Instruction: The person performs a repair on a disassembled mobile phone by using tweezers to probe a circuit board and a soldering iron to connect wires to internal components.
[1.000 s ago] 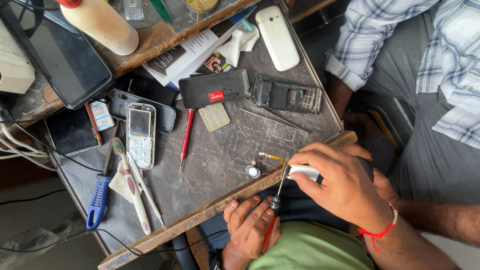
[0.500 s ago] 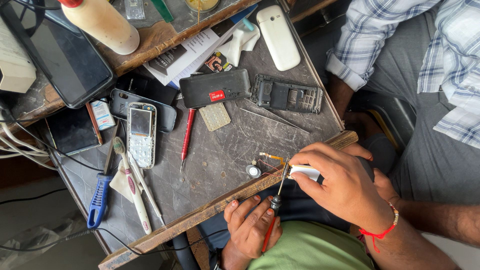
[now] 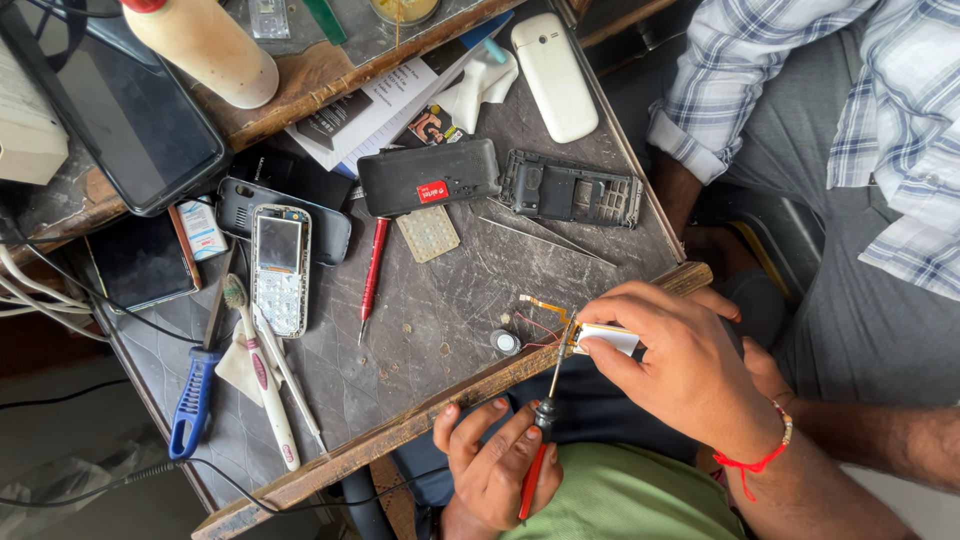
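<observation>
Right hand (image 3: 690,375) holds a small part (image 3: 606,338) over the cluttered workbench (image 3: 440,330).

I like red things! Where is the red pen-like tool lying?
In the head view, the red tool lies mid-table, between the keypad phone and the small keypad sheet.

A single head-worn camera looks almost straight down from close above, the cluttered grey worktable (image 3: 450,330) filling the centre and left of the frame, the person's own hands at the lower right, and another person's checked sleeve (image 3: 720,90) at upper right.
</observation>
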